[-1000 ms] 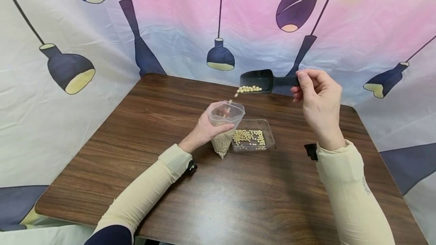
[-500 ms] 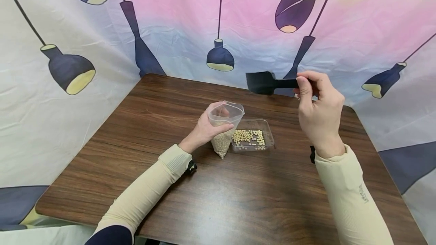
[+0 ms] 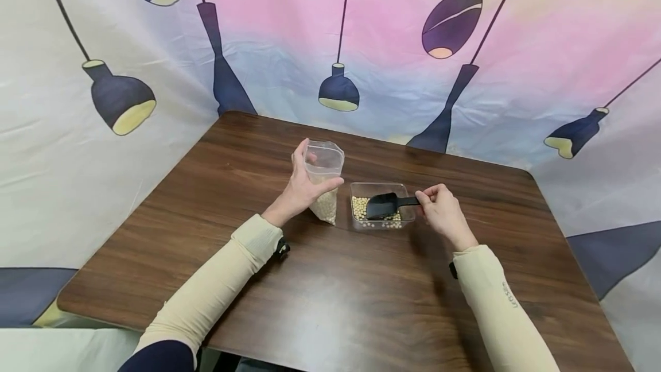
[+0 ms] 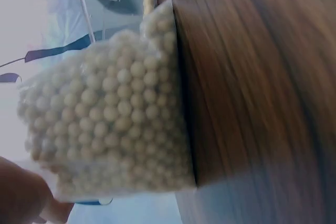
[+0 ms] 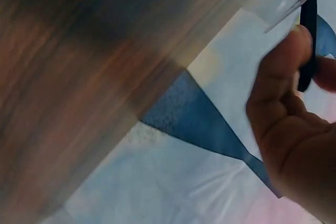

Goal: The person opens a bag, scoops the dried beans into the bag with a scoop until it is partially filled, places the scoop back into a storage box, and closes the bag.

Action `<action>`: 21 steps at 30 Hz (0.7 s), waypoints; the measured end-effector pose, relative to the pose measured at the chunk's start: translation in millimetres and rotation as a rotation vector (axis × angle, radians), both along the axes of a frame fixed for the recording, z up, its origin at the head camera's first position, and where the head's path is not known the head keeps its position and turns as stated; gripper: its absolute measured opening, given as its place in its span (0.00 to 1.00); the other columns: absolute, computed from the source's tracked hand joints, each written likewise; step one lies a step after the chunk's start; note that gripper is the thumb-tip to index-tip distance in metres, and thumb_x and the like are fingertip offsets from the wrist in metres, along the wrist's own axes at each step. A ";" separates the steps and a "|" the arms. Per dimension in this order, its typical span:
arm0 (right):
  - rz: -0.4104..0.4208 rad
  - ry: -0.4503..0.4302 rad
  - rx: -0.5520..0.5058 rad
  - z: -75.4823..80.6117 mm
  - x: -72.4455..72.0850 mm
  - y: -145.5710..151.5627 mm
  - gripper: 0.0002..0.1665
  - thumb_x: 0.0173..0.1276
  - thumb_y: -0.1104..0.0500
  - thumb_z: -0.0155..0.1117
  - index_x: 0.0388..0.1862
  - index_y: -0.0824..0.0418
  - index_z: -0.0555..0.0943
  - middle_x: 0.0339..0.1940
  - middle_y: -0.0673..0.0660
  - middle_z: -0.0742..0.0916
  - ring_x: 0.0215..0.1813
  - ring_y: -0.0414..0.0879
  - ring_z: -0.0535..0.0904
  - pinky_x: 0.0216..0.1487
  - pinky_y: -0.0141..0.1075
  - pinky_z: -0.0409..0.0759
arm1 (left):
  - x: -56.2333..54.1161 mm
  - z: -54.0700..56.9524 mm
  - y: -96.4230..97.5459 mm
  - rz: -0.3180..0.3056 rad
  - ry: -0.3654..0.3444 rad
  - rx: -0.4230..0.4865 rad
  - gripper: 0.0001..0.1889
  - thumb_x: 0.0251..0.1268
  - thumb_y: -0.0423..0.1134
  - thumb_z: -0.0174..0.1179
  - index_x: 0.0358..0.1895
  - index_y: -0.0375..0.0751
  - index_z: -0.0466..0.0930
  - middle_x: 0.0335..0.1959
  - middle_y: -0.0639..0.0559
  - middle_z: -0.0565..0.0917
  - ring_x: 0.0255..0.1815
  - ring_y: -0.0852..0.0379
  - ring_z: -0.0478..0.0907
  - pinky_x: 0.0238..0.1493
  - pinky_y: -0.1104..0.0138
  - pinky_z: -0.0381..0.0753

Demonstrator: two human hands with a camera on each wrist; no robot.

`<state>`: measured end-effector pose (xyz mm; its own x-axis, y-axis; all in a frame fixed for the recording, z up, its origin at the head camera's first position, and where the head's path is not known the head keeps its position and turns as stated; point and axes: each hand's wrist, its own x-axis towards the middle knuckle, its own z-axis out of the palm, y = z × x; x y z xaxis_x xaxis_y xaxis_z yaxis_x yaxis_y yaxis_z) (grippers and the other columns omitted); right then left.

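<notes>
My left hand (image 3: 301,189) holds a clear plastic bag (image 3: 325,159) upright, thumb in front and fingers behind, its mouth spread wide. Pale round beans (image 4: 115,103) fill its lower part, as the left wrist view shows close up. To the right, my right hand (image 3: 443,214) pinches the handle end of a black scoop (image 3: 382,206). The scoop's head is down inside a clear rectangular container (image 3: 408,216), over a thin layer of beans (image 3: 360,206). In the right wrist view the thumb (image 5: 294,45) presses against the dark handle (image 5: 310,51).
Both things are on a dark wooden table (image 3: 320,280) with rounded corners. A printed cloth (image 3: 279,27) with hanging lamps stands behind the table's back edge. The container is a little to the right of the bag.
Beans first fell from the raised scoop into the bag, then the scoop turned over. My right hand has lowered it into the container. The bag has shifted slightly left and away from the container.
</notes>
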<state>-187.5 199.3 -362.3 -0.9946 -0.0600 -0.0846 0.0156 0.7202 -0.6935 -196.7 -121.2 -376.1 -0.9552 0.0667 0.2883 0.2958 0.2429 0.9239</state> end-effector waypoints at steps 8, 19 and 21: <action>-0.022 -0.006 0.342 10.9 -2.5 4.4 0.33 0.77 0.39 0.43 0.57 0.68 0.69 0.41 0.66 0.82 0.39 0.62 0.80 0.35 0.50 0.74 | -2.1 6.7 -12.0 -0.176 0.010 0.018 0.58 0.55 0.75 0.53 0.78 0.46 0.35 0.64 0.40 0.59 0.58 0.44 0.63 0.60 0.51 0.65; 0.248 0.477 0.139 27.8 7.5 -79.6 0.29 0.73 0.49 0.58 0.68 0.61 0.67 0.38 0.58 0.80 0.38 0.53 0.77 0.40 0.47 0.77 | 1.1 12.5 -20.4 -0.208 0.035 -0.040 0.36 0.77 0.56 0.34 0.78 0.40 0.37 0.68 0.38 0.59 0.71 0.46 0.57 0.72 0.52 0.53; 0.383 0.450 0.056 37.5 15.0 -106.2 0.34 0.72 0.48 0.59 0.72 0.56 0.63 0.31 0.51 0.80 0.31 0.44 0.76 0.35 0.40 0.77 | 2.8 13.0 -20.4 -0.208 0.025 -0.036 0.37 0.77 0.59 0.33 0.78 0.40 0.38 0.68 0.37 0.58 0.71 0.46 0.57 0.72 0.51 0.53</action>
<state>-172.5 93.2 -324.8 -0.8418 -0.4294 0.3273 -0.5396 0.6521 -0.5325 -194.0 -141.6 -363.1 -0.9124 0.2726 0.3054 0.3655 0.2064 0.9076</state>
